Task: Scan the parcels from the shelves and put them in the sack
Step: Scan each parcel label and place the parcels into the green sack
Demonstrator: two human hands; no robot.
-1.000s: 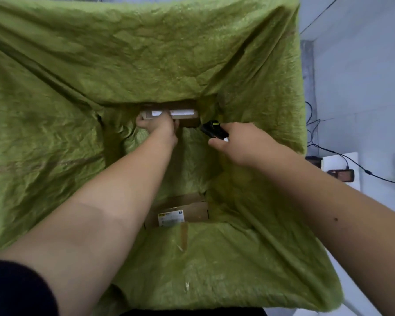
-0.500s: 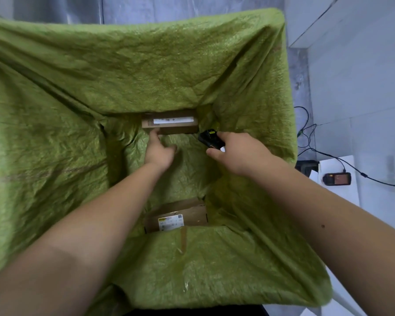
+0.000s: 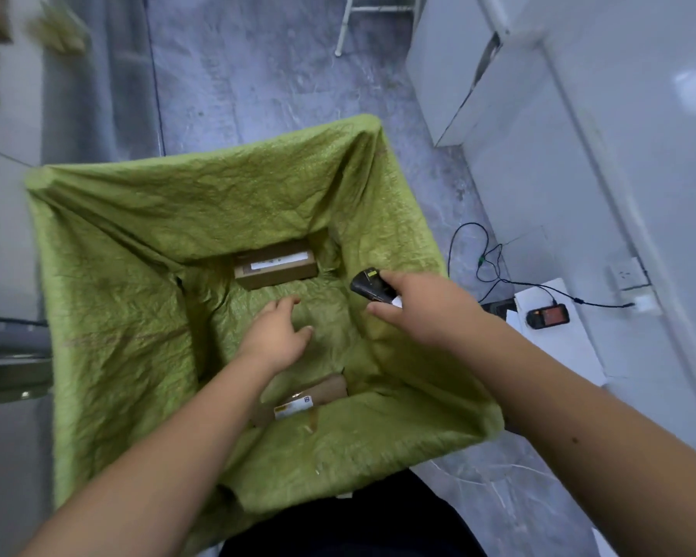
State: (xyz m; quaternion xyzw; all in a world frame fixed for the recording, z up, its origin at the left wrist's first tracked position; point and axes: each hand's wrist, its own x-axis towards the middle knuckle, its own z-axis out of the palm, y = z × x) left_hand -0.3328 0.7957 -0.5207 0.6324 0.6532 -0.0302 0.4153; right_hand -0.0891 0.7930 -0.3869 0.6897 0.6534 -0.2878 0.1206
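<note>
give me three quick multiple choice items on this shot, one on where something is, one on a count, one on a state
1. Where does the far parcel lie?
A. on the floor outside the sack
B. in the sack, at its far wall
C. in the left hand

2. How many parcels show inside the sack?
A. two
B. four
C. none

3. What state is the left hand in?
A. shut on a parcel
B. open and empty
C. shut on the scanner

Answers:
1. B, the brown box sits at the bottom against the far green wall.
2. A, the far parcel and a near parcel partly hidden by the sack's near fold.
3. B, its fingers are spread over the sack with nothing in them, while the right hand grips the black scanner.
</note>
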